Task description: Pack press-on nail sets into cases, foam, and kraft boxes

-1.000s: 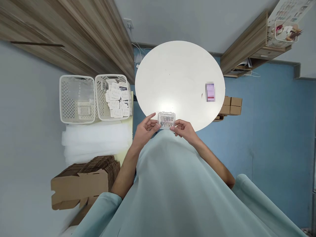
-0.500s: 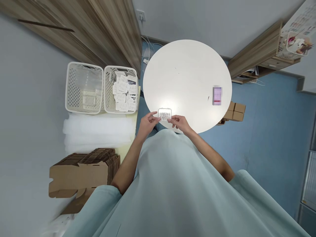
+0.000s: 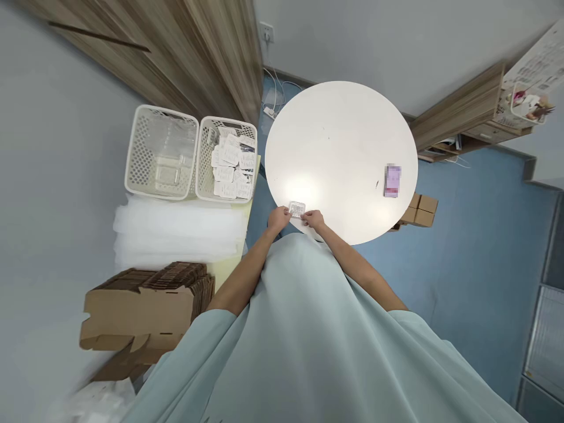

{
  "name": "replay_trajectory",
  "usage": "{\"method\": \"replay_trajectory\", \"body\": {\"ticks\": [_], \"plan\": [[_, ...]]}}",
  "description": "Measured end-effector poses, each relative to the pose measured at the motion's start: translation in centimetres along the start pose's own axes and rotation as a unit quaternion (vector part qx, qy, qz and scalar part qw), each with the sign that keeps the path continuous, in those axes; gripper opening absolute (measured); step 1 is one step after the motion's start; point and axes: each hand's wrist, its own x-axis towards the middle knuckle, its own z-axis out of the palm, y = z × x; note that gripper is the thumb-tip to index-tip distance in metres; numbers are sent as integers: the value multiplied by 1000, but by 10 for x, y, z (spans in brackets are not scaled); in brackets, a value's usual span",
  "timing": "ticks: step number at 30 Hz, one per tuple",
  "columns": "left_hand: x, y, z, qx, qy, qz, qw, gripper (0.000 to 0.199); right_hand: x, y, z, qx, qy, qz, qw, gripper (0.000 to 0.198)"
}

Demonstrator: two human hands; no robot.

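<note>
A small clear plastic box [image 3: 296, 209] with tiny pieces inside is held between my two hands, over the near edge of the round white table [image 3: 343, 141]. My left hand [image 3: 279, 219] pinches its left end with closed fingers. At the opposite end, my right hand [image 3: 314, 220] grips the box's right side. What the pieces in the box are is too small to make out.
A phone-like pink-purple item [image 3: 392, 180] lies on the table's right. To the left stand a basket of clear packaging [image 3: 132, 158], a basket of white cards [image 3: 200, 164], white foam sheets [image 3: 176, 229] and flattened cardboard boxes [image 3: 136, 311]. Brown cartons [image 3: 425, 210] sit beyond the table.
My left fingers, partly stretched before, are now closed round the box's end. The box looks tilted differently. The whole view has shifted slightly.
</note>
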Motion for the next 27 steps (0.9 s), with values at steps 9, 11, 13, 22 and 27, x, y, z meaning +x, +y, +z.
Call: {"method": "replay_trajectory", "body": {"ticks": [9, 11, 13, 22, 27], "plan": [[-24, -23, -15, -26, 8, 40, 999, 39, -23, -3, -8, -33, -19, -5, 999, 6], [-38, -40, -30, -61, 38, 39, 997, 37, -36, -9, -7, -33, -43, -23, 998, 10], [-54, -63, -50, -93, 91, 31, 991, 36, -49, -18, -1, -16, -78, -55, 995, 14], [-95, -195, -145, -50, 351, -64, 933, 51, -80, -71, 87, -123, -189, -191, 955, 26], [-77, -216, -164, -44, 337, -119, 933, 67, -93, -92, 130, -195, -219, -248, 923, 24]]}}
